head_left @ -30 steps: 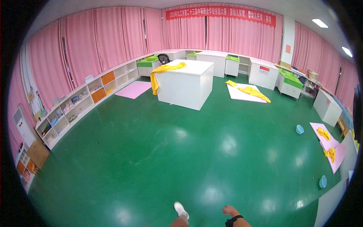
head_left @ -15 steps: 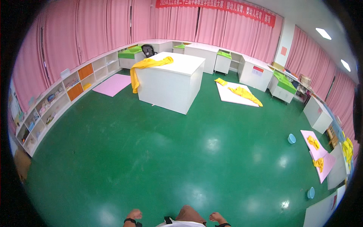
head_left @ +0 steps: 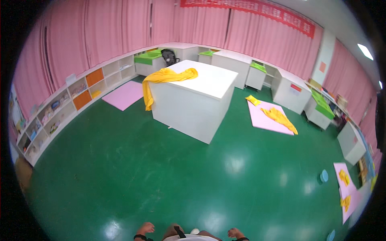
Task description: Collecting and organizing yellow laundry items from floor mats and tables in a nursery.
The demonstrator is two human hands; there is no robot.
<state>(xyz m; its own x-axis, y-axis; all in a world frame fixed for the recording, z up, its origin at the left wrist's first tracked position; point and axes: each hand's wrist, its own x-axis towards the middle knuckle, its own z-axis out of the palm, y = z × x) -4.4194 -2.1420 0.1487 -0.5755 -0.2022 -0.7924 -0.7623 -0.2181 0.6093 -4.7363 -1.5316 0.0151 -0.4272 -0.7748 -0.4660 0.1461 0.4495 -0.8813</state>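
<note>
White table [head_left: 209,80] nearer | left hand [head_left: 145,229], right hand [head_left: 235,233] edge-cropped, grip indiscernible

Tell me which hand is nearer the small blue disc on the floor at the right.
Right. The right hand hangs at the bottom edge, below and left of the blue disc; the left hand is farther left, beyond the body.

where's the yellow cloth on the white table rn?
In the head view, the yellow cloth lies on the far-left corner of the white table, draping down its left side, with a pink mat on the floor to its left.
</note>
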